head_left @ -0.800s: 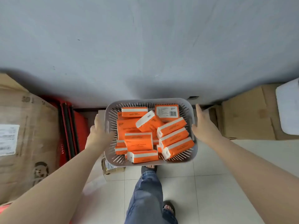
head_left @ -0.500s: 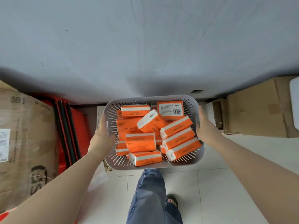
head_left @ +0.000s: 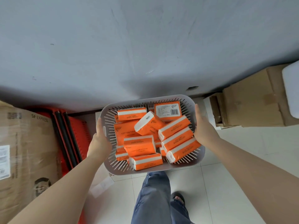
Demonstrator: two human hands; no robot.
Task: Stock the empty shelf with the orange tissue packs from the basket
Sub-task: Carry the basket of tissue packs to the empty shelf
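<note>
From the head camera, a pale grey slotted basket (head_left: 146,98) is held up off the tiled floor (head_left: 226,183). The left hand (head_left: 99,143) grasps the basket's left wall and the right hand (head_left: 203,126) grasps its right wall. Each thumb lies along the outside of the wall, and the other fingers are out of sight under the basket.

The orange tissue packs (head_left: 139,145) are all inside the basket, piled loosely and overlapping at mixed angles. One pack at the far right corner shows its barcode label (head_left: 168,109), and another near the middle is tipped up on one end (head_left: 148,125).

Left of the basket stand red plastic crates with black bars (head_left: 77,131), and beyond them a cardboard box printed SF EXPRESS (head_left: 27,143). To its right are more cardboard boxes (head_left: 252,101). Past the basket's far rim spreads a plain grey-blue surface (head_left: 145,46). Below its near rim are a leg in blue jeans (head_left: 152,196) and a foot in a sandal (head_left: 178,198).
</note>
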